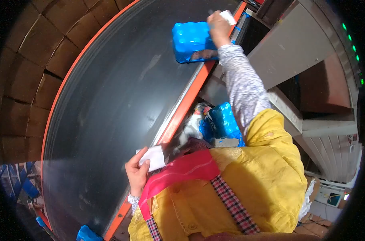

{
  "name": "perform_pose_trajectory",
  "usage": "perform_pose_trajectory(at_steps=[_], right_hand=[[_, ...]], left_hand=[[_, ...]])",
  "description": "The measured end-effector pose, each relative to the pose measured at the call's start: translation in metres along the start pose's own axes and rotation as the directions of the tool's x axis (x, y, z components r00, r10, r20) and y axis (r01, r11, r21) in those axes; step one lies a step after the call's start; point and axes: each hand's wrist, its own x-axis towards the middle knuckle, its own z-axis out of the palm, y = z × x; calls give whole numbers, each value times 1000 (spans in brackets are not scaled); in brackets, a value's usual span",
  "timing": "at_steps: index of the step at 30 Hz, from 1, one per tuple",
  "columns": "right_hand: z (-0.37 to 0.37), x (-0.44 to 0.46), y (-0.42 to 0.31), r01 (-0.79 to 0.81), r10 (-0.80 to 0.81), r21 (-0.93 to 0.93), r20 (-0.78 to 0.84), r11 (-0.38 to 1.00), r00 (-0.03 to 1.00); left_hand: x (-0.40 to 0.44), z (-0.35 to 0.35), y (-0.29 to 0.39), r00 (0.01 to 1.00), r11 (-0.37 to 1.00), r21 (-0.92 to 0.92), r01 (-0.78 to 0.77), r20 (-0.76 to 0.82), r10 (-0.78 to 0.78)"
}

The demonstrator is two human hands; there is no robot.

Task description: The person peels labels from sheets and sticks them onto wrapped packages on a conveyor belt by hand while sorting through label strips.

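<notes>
My left hand (137,170) is closed on a white paper slip (153,157), pinched between thumb and fingers near the orange belt edge. Further up, my right hand (219,30) has its fingers closed on another white slip (229,17). Right beside that hand, a blue film-wrapped pack (191,36) with a bumpy top sits at the side of the black conveyor belt (110,100). Part of its side shows brown through the film. Whether my right hand touches the pack, I cannot tell.
An orange rail (182,112) edges the belt on my side. Below it lie a second blue-wrapped pack (221,122) and crumpled clear plastic (192,128). Stacked brown cartons (41,40) line the far side. Grey machine housing (297,44) stands at right. Another blue item (88,233) is at bottom left.
</notes>
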Motion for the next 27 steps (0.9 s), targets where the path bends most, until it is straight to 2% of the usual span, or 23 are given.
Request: perform_pose_trajectory(at_steps=[2,3,4,5,7,8,10,12,14,16,17,18,19,20,21,22,23,24,25,27], right_hand=[[27,-41,-33,1,-5,20,203,1000,979],[36,-65,-43,82,-127,190,234,978,964],[43,-84,-63,46,-104,158,384,986,917],[28,-99,-82,149,-163,67,446,987,880],[-10,-105,-106,47,-137,159,625,986,768],[-16,-103,-103,62,-229,263,672,963,704],[18,-101,-74,-25,-166,280,638,960,752],[33,-92,-38,1,-111,170,639,985,761],[16,-110,-48,147,-198,136,551,980,811],[-30,-130,-89,279,-345,212,696,937,630],[-63,-155,-110,292,-440,330,635,898,636],[-101,-175,-130,244,-508,450,694,859,509],[-141,-207,-140,290,-706,668,513,685,488],[-192,-233,-152,118,-750,799,488,590,447],[-212,-275,-158,129,-811,898,309,421,496],[-220,-317,-160,78,-842,944,246,320,480],[-252,-344,-156,-362,-786,930,268,60,557],[-306,-355,-161,-925,-670,376,700,48,249],[-320,-382,-161,-981,-745,175,643,-83,178],[-340,-422,-156,-981,-731,138,654,-138,195]], left_hand=[[6,-2,0,1000,1000,20,22,-2,-21],[9,-1,0,1000,1000,23,21,-6,-21],[11,-3,-1,1000,999,25,22,-7,-22],[12,-4,-2,1000,999,26,26,-5,-25],[8,-4,0,999,1000,26,2,-47,-1],[7,-6,1,998,1000,22,-20,-56,21],[0,-14,0,996,998,52,-21,-86,25],[-10,-22,-4,989,1000,-7,-18,-147,17],[-23,-32,-10,986,986,-112,-125,-126,111],[-39,-44,-11,989,976,-172,-134,-87,121],[-46,-42,-6,985,968,-189,-163,-82,150],[-52,-41,-2,981,960,-206,-192,-76,180],[-60,-45,1,979,967,-156,-202,-46,197],[-67,-46,9,975,968,-122,-221,-20,220],[-73,-46,15,971,967,-88,-239,4,240],[-76,-44,17,966,965,-62,-255,26,257],[-75,-41,16,956,952,-113,-284,38,290],[-75,-33,23,951,947,-121,-296,52,304],[-73,-31,19,942,936,-144,-322,52,333],[-69,-27,22,936,923,-196,-332,53,348]])
